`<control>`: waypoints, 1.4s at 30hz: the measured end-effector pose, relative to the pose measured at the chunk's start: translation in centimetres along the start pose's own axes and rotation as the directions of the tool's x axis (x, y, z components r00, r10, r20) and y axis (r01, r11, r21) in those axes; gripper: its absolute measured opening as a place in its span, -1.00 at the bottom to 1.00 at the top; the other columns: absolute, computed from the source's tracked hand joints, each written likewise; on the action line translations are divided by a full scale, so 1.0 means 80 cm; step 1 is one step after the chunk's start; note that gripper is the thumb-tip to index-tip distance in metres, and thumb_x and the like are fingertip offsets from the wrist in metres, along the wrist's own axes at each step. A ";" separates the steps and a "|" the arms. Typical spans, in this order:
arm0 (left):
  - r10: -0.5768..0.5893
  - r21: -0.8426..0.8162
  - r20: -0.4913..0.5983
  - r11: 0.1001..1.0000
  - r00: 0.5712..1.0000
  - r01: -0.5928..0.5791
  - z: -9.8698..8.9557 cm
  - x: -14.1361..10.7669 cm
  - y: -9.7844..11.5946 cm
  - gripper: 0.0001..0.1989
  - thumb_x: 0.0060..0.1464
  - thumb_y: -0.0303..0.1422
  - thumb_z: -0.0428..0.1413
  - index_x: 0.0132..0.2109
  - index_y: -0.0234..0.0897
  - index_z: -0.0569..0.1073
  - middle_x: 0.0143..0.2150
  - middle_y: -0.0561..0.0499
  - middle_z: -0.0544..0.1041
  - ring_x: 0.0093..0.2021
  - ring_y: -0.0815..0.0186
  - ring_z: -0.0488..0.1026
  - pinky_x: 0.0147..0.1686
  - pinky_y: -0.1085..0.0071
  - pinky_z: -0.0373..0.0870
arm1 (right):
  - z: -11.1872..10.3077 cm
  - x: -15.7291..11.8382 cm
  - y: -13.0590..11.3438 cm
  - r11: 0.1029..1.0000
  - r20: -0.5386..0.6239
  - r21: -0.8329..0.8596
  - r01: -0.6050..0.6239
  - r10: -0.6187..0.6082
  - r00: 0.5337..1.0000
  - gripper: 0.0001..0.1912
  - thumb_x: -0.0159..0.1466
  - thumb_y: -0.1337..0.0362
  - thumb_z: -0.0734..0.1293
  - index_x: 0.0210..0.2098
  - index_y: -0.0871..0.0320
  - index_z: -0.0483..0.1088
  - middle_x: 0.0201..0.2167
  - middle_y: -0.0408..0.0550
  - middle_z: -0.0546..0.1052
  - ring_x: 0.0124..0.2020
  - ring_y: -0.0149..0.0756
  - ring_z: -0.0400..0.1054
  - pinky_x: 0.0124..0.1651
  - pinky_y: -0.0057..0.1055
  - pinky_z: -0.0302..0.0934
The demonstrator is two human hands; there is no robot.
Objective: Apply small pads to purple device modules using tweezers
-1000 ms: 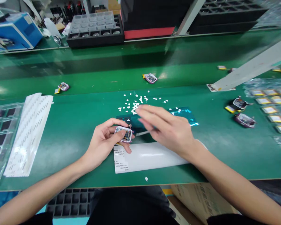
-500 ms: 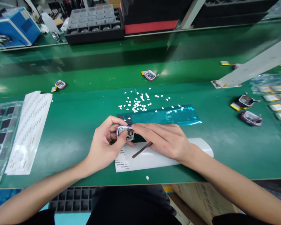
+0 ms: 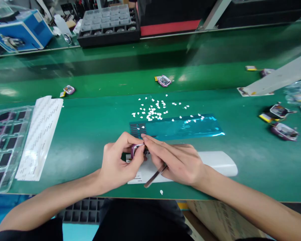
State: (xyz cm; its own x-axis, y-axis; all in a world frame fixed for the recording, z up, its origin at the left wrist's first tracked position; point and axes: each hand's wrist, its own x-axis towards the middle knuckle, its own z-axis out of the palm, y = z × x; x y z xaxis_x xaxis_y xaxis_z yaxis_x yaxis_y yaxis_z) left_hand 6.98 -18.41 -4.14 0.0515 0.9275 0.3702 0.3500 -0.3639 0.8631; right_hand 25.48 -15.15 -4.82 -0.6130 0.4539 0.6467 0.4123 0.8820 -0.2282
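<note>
Over a green workbench (image 3: 90,134), at the left end of a white sheet (image 3: 220,164), a right hand (image 3: 177,159) and a left hand (image 3: 122,159) meet at a small purple-rimmed device (image 3: 133,151), pinched between the left thumb and fingers, directly left of the right hand's bunched fingertips, whose grip on it cannot be told. Tucked in the right hand, a slim metal tool (image 3: 153,179) slants with its long axis down and leftward, its free end nearer the person than the device.
</note>
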 end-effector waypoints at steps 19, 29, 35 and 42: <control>-0.183 -0.226 0.610 0.892 0.771 0.391 -0.046 0.048 0.007 -0.91 0.24 -0.38 0.17 -0.22 -0.29 0.41 -0.44 0.06 0.59 -0.68 0.49 0.40 -0.64 0.54 0.31 | -0.026 0.022 0.018 0.664 0.335 0.551 -0.505 0.379 0.863 -0.63 0.50 0.10 0.16 -0.25 0.13 0.49 -0.55 -0.17 0.49 -0.59 -0.44 0.30 -0.50 -0.42 0.16; -0.405 0.535 0.819 0.795 0.407 -0.285 -0.046 0.045 0.010 -0.66 0.01 -0.10 0.36 -0.37 -0.25 0.46 -0.54 0.07 0.47 -0.49 0.26 0.42 -0.53 0.41 -0.01 | -0.022 0.023 0.014 0.697 0.171 0.521 -0.492 0.480 0.861 -0.72 0.48 0.27 0.19 -0.16 0.15 0.54 -0.27 -0.07 0.64 -0.34 -0.36 0.53 -0.28 -0.41 0.41; -0.444 0.607 0.742 0.763 0.503 -0.223 -0.040 0.054 0.003 -0.64 0.09 -0.06 0.30 -0.19 -0.25 0.49 -0.41 0.03 0.58 -0.48 0.23 0.45 -0.51 0.40 0.04 | -0.024 0.029 0.018 0.677 0.255 0.473 -0.564 0.508 0.823 -0.81 0.39 0.25 0.31 -0.28 0.10 0.57 -0.33 -0.13 0.64 -0.36 -0.33 0.52 -0.34 -0.41 0.40; -0.383 0.599 0.736 0.753 0.558 -0.273 -0.045 0.055 -0.001 -0.59 0.09 -0.10 0.30 0.05 -0.11 0.48 -0.37 0.07 0.61 -0.43 0.23 0.49 -0.50 0.41 0.06 | -0.008 0.023 0.031 0.362 0.661 0.466 -0.807 0.464 0.590 -0.61 0.36 0.24 0.27 -0.55 0.19 0.53 -0.29 -0.01 0.62 -0.40 -0.37 0.54 -0.37 -0.46 0.43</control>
State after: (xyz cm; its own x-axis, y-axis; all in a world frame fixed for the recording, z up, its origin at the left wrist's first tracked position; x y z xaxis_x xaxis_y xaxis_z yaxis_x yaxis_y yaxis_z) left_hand 3.80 -14.64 -1.37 0.5832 0.7195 -0.3772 0.8096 -0.4765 0.3428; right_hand 25.77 -12.19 -3.75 -0.6157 0.7608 -0.2051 0.3298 0.0125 -0.9440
